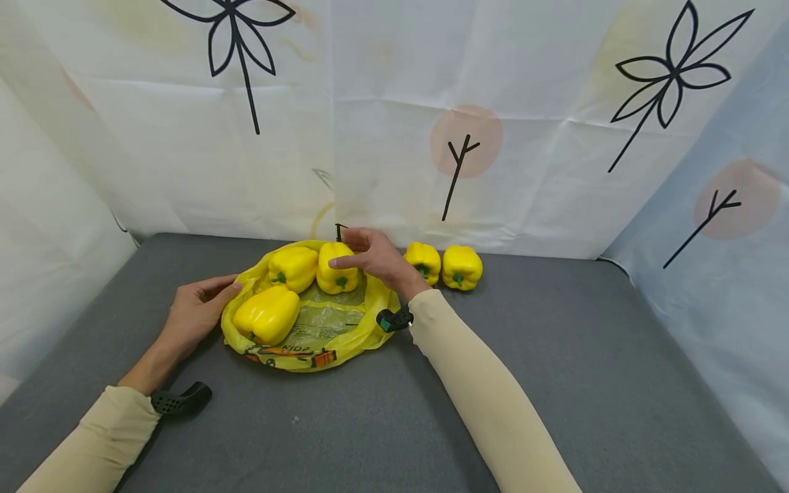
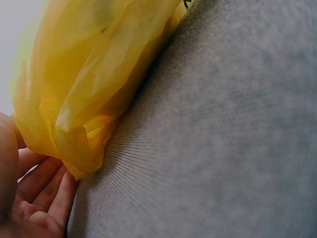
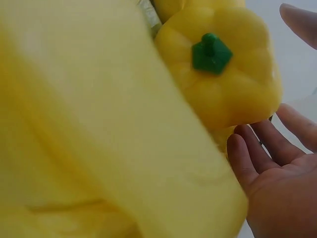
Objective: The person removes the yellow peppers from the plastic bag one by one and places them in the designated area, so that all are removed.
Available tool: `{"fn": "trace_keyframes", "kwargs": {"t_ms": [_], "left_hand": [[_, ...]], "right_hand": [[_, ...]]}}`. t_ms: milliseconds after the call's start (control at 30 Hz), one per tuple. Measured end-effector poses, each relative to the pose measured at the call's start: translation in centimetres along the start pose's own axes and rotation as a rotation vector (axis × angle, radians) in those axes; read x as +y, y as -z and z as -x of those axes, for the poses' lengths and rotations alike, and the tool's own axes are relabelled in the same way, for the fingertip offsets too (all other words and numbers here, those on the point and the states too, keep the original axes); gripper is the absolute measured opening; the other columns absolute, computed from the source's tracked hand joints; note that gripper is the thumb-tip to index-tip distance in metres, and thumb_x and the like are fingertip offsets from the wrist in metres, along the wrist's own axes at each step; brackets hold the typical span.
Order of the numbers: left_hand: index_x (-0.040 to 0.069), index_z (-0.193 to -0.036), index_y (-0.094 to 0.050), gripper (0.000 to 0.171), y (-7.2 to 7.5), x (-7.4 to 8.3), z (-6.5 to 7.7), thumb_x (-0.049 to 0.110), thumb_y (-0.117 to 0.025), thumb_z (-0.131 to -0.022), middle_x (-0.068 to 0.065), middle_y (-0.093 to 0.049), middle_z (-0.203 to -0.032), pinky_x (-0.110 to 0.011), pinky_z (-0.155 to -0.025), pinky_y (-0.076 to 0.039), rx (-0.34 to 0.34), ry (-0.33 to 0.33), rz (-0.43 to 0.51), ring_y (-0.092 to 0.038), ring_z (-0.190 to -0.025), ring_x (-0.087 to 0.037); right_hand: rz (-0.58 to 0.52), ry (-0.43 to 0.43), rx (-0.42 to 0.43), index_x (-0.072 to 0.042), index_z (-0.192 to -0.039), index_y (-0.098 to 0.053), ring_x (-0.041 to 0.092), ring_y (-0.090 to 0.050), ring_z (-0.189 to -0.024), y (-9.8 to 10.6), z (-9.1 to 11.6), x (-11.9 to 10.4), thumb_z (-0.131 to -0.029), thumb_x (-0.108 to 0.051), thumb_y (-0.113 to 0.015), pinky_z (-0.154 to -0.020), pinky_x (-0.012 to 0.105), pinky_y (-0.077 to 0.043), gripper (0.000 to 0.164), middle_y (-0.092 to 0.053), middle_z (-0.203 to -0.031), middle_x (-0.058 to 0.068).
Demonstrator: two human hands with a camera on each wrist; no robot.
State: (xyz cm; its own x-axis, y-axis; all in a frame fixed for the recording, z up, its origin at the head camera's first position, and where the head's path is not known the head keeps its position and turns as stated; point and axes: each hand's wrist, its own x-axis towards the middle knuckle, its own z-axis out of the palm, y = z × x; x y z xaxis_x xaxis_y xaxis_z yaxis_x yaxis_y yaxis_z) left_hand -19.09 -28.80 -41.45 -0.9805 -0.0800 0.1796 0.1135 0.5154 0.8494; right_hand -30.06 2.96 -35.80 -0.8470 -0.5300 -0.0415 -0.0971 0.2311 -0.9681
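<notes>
A yellow plastic bag (image 1: 364,346) lies on the grey table with its mouth spread wide. My left hand (image 1: 196,311) pinches the bag's left rim between thumb and fingers; the left wrist view has the bag's folds (image 2: 84,89) hanging over those fingers. Inside are a front yellow bell pepper (image 1: 268,316), a back one (image 1: 292,268) and an upright one (image 1: 337,274). Beside that upright pepper is my right hand (image 1: 376,257), its fingers loosely extended. In the right wrist view, the fingertips lie close against a pepper (image 3: 233,94), while the thumb stands apart.
Two more yellow bell peppers, one (image 1: 422,261) next to the other (image 1: 462,268), stand right of the bag near the table's back edge. A thin black object (image 1: 338,233) sticks up behind the bag. Patterned white cloth (image 1: 382,157) hangs behind the grey table (image 1: 555,356).
</notes>
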Motion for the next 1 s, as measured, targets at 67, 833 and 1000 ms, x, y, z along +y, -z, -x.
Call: {"fn": "trace_keyframes", "kwargs": {"t_ms": [67,833,1000], "left_hand": [[-0.005,-0.140,-0.058,0.051,0.0,0.0,0.0,0.033,-0.057,-0.106,-0.026,-0.061,-0.130,-0.011,-0.072,-0.050,-0.001,0.002,-0.002,-0.056,-0.092,0.011],[-0.003,-0.141,-0.058,0.051,0.0,-0.1,-0.1,0.035,-0.056,-0.106,-0.027,-0.060,-0.133,-0.009,-0.074,-0.048,-0.004,0.006,-0.008,-0.054,-0.095,0.013],[-0.003,-0.140,-0.058,0.050,0.1,0.0,-0.1,0.034,-0.056,-0.106,-0.027,-0.060,-0.133,-0.009,-0.074,-0.048,-0.002,0.001,-0.008,-0.054,-0.095,0.013]], "right_hand": [[0.005,-0.004,-0.003,-0.007,-0.156,-0.039,0.023,-0.039,-0.143,0.0,-0.1,0.2,-0.091,-0.016,-0.079,-0.115,0.037,-0.035,0.077,-0.041,-0.158,0.007],[0.085,-0.047,-0.090,-0.009,-0.161,-0.029,0.024,-0.041,-0.141,0.0,-0.5,1.3,-0.091,-0.024,-0.080,-0.112,0.036,-0.038,0.087,-0.038,-0.159,0.009],[0.093,-0.051,-0.104,-0.011,-0.161,-0.028,0.022,-0.047,-0.136,-0.1,-0.4,1.4,-0.091,-0.025,-0.079,-0.109,0.035,-0.042,0.088,-0.042,-0.156,0.008]]}}
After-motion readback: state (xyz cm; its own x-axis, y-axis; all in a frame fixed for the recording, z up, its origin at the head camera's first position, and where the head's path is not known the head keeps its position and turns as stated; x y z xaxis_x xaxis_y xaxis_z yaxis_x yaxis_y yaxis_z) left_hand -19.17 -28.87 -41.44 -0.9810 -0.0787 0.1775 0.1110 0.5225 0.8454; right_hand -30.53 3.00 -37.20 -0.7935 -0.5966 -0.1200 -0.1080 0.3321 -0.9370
